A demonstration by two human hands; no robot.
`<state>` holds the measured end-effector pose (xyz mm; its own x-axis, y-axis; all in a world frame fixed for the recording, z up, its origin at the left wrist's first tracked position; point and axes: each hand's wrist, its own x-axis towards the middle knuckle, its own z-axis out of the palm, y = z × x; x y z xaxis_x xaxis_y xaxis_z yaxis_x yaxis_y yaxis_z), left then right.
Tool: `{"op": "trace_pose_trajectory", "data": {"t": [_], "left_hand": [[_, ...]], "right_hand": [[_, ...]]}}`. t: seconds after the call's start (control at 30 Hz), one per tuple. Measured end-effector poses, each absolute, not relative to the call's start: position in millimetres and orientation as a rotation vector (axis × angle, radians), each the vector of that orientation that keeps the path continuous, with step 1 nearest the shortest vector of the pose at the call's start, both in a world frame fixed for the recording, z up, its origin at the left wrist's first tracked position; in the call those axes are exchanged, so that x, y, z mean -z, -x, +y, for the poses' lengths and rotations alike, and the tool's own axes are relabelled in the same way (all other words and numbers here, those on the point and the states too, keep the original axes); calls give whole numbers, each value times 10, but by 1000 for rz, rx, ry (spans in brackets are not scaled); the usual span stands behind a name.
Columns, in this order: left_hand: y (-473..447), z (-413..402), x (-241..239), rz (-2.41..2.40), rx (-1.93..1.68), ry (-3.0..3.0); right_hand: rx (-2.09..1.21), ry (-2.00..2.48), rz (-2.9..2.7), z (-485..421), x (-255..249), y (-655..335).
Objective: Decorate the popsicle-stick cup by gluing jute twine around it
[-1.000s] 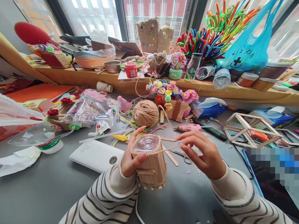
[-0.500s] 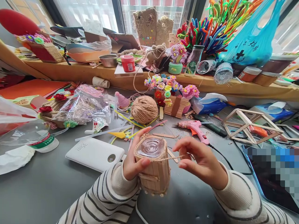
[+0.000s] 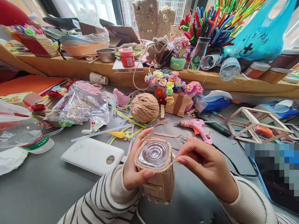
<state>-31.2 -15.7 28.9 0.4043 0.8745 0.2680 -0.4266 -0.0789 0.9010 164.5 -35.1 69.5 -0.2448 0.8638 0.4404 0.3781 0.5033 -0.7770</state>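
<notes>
My left hand point(image 3: 137, 165) grips a clear jar point(image 3: 154, 152) covered with flat wooden sticks point(image 3: 157, 183), its round-ringed base facing up. Twine runs around the upper edge of the jar. Thumb and forefinger of my right hand point(image 3: 198, 161) pinch a short length of twine point(image 3: 173, 162) just right of that edge. Beyond the jar lies a ball of twine point(image 3: 144, 107). A pink glue gun point(image 3: 195, 127) rests past my right hand, its cord passing behind the wrist.
A white power bank point(image 3: 93, 155) lies left of my left arm. A wooden-stick frame point(image 3: 257, 124) and a phone point(image 3: 273, 186) are at the right. Plastic straws and loose sticks are scattered ahead. A cloth-covered ledge point(image 3: 79, 70) crowded with craft items runs along the back.
My right hand has closed its fingertips on the twine and drawn nearer the jar. The jar has shifted slightly right and tilted, and the camera view has moved a little.
</notes>
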Motion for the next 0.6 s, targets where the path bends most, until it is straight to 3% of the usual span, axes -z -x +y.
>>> {"op": "trace_pose_trajectory", "data": {"t": [0.6], "left_hand": [[280, -127, -139, 347, -1082, -1137]], "right_hand": [[-747, 1000, -1841, -357, -709, -1629]]}}
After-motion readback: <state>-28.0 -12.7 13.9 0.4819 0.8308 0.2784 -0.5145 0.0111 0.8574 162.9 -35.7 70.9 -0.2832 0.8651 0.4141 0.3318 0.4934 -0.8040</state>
